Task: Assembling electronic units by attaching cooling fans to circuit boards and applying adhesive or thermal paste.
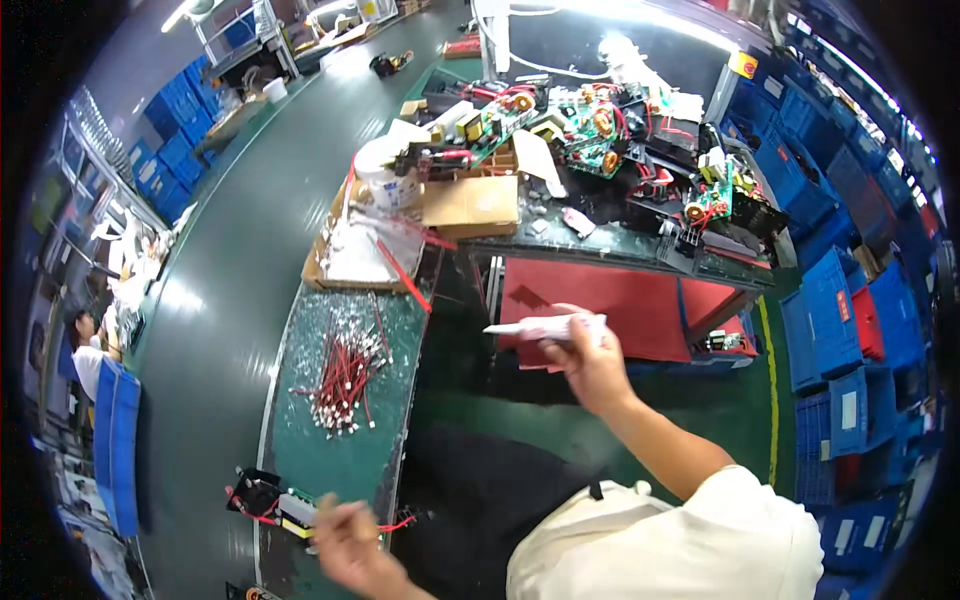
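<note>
My right hand (590,365) is raised in mid-air in front of the workbench. Its fingers are closed around a white squeeze tube (548,327) with pinkish marks, whose narrow nozzle points left. Low on the left, my left hand (352,545) is smeared by motion, and its fingers cannot be read clearly. Just beyond it lies a black electronic assembly (262,497) with red wires and a yellow part, partly hidden by the hand. Farther up the same green table (300,440) is a pile of red wires (348,380) with white connectors.
A cardboard box (313,265) with a clear plastic bag and a white bucket (390,180) stands beyond the wires. Circuit boards (595,130) crowd the far bench, above a red sheet (600,300). Blue bins (830,300) line the right side. Another person (90,350) sits far left.
</note>
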Available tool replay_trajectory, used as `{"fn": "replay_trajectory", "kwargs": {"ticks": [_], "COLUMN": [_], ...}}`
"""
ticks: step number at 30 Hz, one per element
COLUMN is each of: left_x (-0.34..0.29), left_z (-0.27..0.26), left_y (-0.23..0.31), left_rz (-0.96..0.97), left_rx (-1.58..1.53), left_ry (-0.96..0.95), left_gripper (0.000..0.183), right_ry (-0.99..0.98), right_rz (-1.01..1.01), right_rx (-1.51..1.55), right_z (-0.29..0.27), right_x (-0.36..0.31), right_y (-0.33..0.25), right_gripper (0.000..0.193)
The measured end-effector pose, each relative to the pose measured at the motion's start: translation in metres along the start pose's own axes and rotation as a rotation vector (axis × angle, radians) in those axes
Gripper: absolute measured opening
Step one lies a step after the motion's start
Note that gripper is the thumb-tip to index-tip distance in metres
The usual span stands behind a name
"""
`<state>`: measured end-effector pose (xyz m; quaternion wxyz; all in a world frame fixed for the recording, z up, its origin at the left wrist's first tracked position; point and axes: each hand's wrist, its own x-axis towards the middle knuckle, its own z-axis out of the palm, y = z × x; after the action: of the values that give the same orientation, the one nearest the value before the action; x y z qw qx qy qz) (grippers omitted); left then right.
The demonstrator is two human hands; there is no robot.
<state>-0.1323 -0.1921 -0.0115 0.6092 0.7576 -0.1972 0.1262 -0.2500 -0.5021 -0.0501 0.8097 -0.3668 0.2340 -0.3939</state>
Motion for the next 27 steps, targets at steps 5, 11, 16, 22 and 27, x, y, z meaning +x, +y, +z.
{"fn": "replay_trajectory", "kwargs": {"ticks": [5, 11, 16, 22, 27], "left_x": [0.001, 0.026, 0.037, 0.063, 0.064], "left_z": [0.161, 0.384, 0.48, 0.484, 0.503], "left_y": [0.021, 0.042, 0.032, 0.024, 0.049], "left_rz": [-0.222, 0.607, 0.892, 0.806, 0.374], "left_rx": [-0.209, 0.091, 0.363, 0.427, 0.475], "left_ry": [-0.552, -0.679, -0.659, -0.709, -0.791], "left_gripper": [0.025, 0.028, 0.03, 0.027, 0.052], "right_ry": [0.26, 0.451, 0.436, 0.449, 0.37], "right_rz": [-0.411, -0.532, -0.543, -0.533, -0.559], "right_rx": [0.029, 0.038, 0.012, -0.291, -0.399], "right_z": [-0.082, -0.141, -0.143, -0.155, -0.14], "right_x": [0.027, 0.062, 0.087, 0.129, 0.152], "right_y": [-0.05, -0.076, -0.08, -0.077, -0.064], "right_gripper": [0.033, 0.03, 0.029, 0.029, 0.028]}}
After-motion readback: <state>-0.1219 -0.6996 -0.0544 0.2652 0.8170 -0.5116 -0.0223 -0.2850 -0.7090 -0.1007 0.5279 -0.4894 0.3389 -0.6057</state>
